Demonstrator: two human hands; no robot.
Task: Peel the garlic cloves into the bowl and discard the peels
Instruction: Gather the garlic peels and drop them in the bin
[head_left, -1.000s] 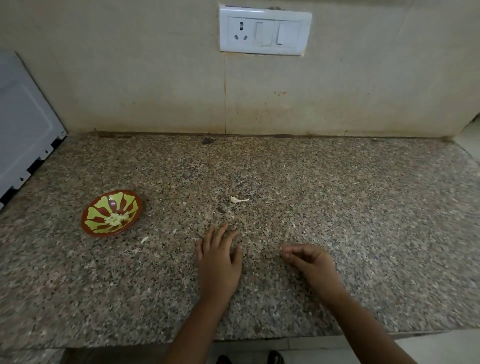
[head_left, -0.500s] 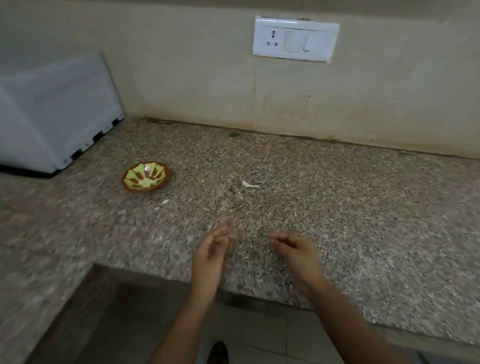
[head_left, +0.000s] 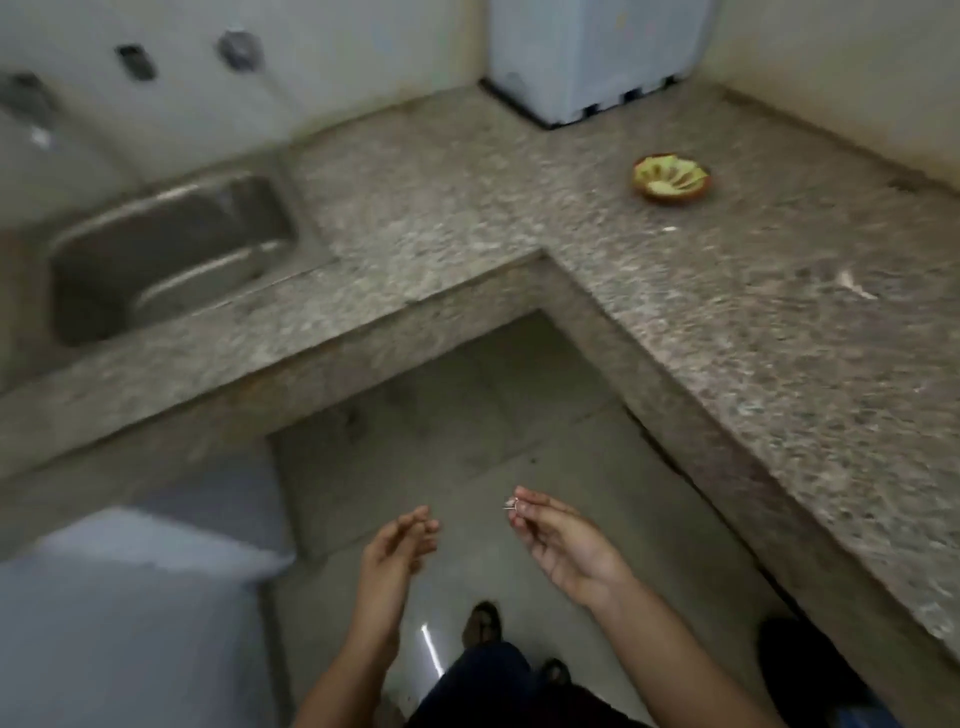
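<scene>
The small brown bowl (head_left: 670, 193) with a green-yellow pattern sits on the granite counter (head_left: 779, 364) at the upper right, with pale garlic inside. Both hands hang over the floor, away from the counter. My right hand (head_left: 563, 545) is palm up and pinches a tiny pale garlic peel (head_left: 510, 504) at its fingertips. My left hand (head_left: 397, 551) is seen edge on, fingers nearly straight and together; whether it carries anything is hidden. A loose peel (head_left: 852, 283) and a small white scrap (head_left: 670, 228) lie on the counter.
The counter is L-shaped, with a steel sink (head_left: 166, 249) set in its left arm. A white appliance (head_left: 587, 52) stands in the back corner. A pale bluish-white box (head_left: 130, 623) fills the lower left. My feet stand on the tiled floor (head_left: 441, 441).
The view has swung left, away from the switch wall. Both hands have left the counter edge and now hang over the floor, the right one pinching a peel.
</scene>
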